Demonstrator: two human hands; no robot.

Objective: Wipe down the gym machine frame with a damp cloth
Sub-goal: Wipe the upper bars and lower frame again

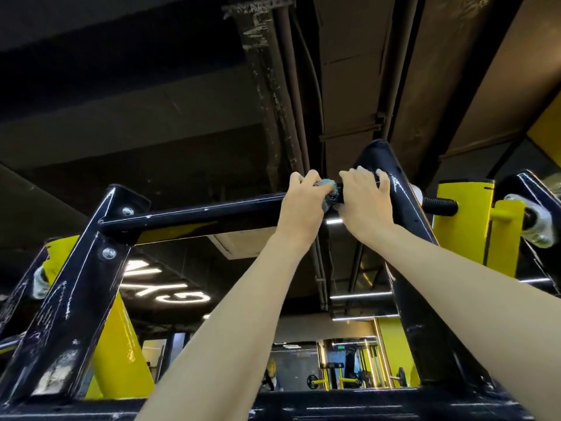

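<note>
- Left upright (69, 287): black, scuffed white along its edges, and leaning up to the right. Two bolts sit near its top, and a yellow post (121, 344) stands just behind it.
- Crossbar (194, 214): black, running from the left upright's top plate across to the right upright. The long stretch left of the hands is bare, with open air above and below it.
- Left hand (300, 205): reaches up from below with its fingers curled over the top of the crossbar. Grip closed tight, pinning the cloth to the bar.
- Cloth (329, 194): teal and bunched, wrapped on the crossbar between the two hands and touching both.
- Right hand (364, 202): fingers hooked over the crossbar, grip closed round it. I cannot tell whether it also has hold of the cloth. Its outer fingers lie close against the right upright.
- Right upright (425, 299): black and leaning up to the left. Its capped top edge rises above the hands.
- Threaded rod (440, 205): juts right from that upright toward a yellow plate (461, 220).
- Ceiling well apart overhead.
</note>
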